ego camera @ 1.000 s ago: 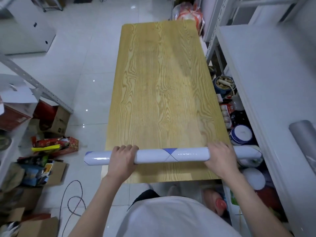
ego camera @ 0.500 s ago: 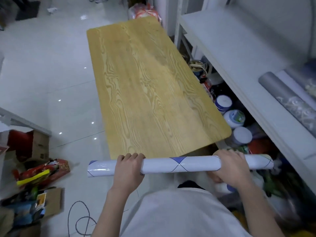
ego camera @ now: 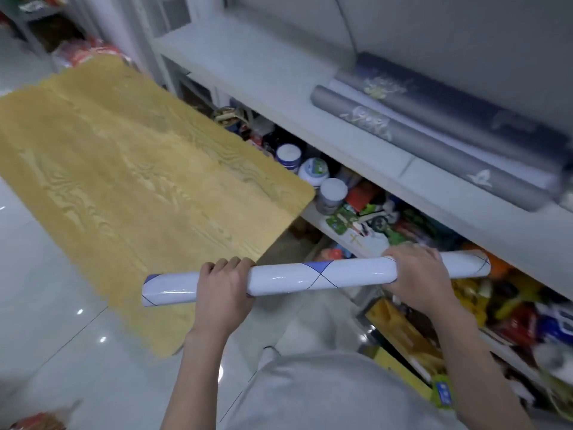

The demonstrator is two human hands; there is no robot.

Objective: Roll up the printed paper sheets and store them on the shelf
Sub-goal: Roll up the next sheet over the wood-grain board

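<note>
A white rolled paper sheet (ego camera: pixel 319 276) with thin blue lines and a blue diamond is held level in the air in front of me, off the wooden table (ego camera: pixel 124 169). My left hand (ego camera: pixel 221 290) grips it near its left end. My right hand (ego camera: pixel 418 274) grips it toward its right end. The roll's right tip points at the white shelf (ego camera: pixel 279 88) on the right. Two dark grey paper rolls (ego camera: pixel 434 144) with pale prints lie side by side on that shelf.
Below the white shelf, a lower shelf holds white-lidded jars (ego camera: pixel 313 172) and several colourful packages (ego camera: pixel 511 305). Glossy white floor tiles (ego camera: pixel 46 336) lie to the left. Red packages (ego camera: pixel 86 54) sit beyond the table's far end.
The roll has been lifted off the table edge and carried right with both hands. My view has swung right, bringing the shelf and its grey rolls into sight.
</note>
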